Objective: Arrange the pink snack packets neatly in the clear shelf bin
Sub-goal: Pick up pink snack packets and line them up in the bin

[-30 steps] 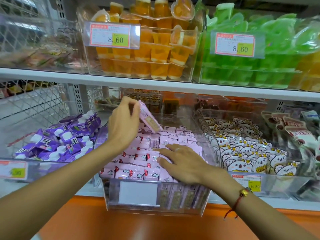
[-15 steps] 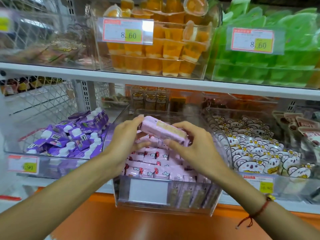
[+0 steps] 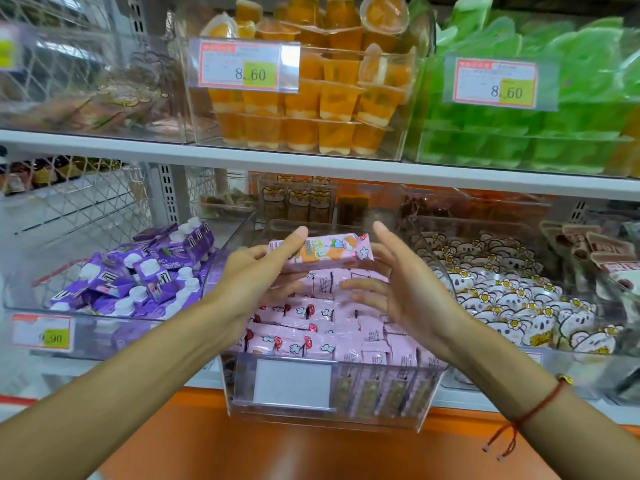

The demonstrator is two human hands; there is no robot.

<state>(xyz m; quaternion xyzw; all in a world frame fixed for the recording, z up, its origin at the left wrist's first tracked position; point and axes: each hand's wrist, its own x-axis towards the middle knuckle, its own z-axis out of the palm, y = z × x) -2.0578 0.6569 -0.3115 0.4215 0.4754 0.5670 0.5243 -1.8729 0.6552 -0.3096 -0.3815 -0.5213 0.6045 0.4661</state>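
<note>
Above the bin, my left hand pinches one pink packet level; my right hand, at its three o'clock, spreads open, fingers just touching.

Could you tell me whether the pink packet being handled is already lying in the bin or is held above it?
Held above. The left hand grips the pink packet over the packets in the clear bin.

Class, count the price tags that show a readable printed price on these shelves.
3. One on the orange jelly bin, one on the green jelly bin, one below the purple packets. Another, behind the right wrist, is mostly hidden.
</note>
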